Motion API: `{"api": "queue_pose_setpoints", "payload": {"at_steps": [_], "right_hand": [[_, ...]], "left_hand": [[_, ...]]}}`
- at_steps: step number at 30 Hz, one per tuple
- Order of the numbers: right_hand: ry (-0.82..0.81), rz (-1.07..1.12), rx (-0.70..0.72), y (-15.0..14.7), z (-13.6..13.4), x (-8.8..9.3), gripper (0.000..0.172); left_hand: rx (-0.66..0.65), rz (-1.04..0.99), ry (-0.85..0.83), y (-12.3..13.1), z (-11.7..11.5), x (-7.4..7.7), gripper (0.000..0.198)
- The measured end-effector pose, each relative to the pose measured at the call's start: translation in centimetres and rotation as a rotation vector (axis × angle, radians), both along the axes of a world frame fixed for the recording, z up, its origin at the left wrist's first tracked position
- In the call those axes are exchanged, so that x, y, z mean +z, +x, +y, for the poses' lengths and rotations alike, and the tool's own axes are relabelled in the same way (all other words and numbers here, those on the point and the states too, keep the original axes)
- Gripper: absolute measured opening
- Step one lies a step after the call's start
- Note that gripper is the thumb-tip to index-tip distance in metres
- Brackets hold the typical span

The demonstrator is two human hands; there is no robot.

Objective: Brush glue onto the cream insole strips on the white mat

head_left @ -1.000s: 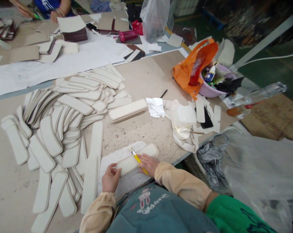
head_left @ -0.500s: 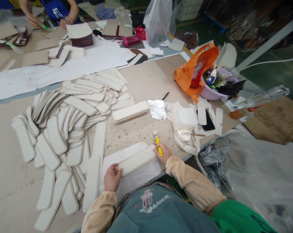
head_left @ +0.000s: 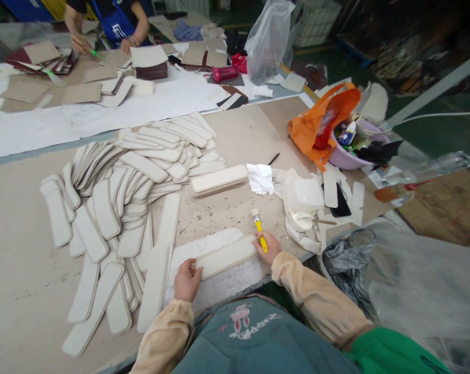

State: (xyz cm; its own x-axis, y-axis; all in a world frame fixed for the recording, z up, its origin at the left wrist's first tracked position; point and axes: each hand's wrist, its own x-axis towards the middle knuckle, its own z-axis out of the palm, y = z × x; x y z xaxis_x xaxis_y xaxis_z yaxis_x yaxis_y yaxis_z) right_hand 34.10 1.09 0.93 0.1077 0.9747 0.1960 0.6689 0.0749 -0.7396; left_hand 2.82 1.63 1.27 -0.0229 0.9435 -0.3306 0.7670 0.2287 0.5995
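My right hand point(head_left: 271, 248) holds a paintbrush point(head_left: 260, 234) with a yellow handle and pale bristles pointing away from me. The same hand's fingers touch the right end of a cream strip with rounded ends point(head_left: 227, 257), which looks like the top of a thin stack. At its left end, my left hand point(head_left: 187, 280) is closed on the strip's edge with thumb and fingers. Beneath the strip lies a white marked sheet point(head_left: 211, 293). Left of my hands, many similar strips point(head_left: 102, 208) spread in a loose overlapping heap. A neat stack of strips point(head_left: 219, 179) lies beyond my hands.
Crumpled white paper point(head_left: 260, 178) and a translucent white container point(head_left: 303, 195) stand right of the stack. Farther right are an orange bag point(head_left: 324, 124), a lilac basin point(head_left: 346, 158) and a clear bottle point(head_left: 425, 171). Across the table a co-worker point(head_left: 116, 26) handles brown sheets.
The whole view has shifted, so the table things appear farther right. My hands keep their places at the strip's two ends, and the brush stays in my right hand.
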Motion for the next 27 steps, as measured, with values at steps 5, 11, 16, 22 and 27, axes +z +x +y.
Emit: {"api": "queue_pose_setpoints", "payload": {"at_steps": [5, 11, 16, 22, 27], "right_hand": [[-0.115, 0.189, -0.066, -1.0, -0.1, 1.8, 0.020], [-0.137, 0.427, 0.093, -4.0, 0.0, 9.0, 0.029], [-0.144, 0.548, 0.202, -5.4, 1.7, 15.7, 0.031], [-0.071, 0.636, 0.055, -4.0, 6.4, 18.8, 0.036], [-0.091, 0.763, -0.049, -3.0, 8.5, 18.0, 0.038]], "left_hand": [[-0.023, 0.007, 0.040, -0.2, -0.4, -0.1, 0.035], [-0.182, -0.129, 0.331, 0.1, 0.6, 3.3, 0.045], [-0.489, -0.495, 0.048, 1.9, 4.4, 8.4, 0.051], [-0.351, -0.858, -0.334, 5.9, 6.0, 11.3, 0.035], [-0.163, -1.175, -0.473, 7.9, 5.0, 13.3, 0.038]]}}
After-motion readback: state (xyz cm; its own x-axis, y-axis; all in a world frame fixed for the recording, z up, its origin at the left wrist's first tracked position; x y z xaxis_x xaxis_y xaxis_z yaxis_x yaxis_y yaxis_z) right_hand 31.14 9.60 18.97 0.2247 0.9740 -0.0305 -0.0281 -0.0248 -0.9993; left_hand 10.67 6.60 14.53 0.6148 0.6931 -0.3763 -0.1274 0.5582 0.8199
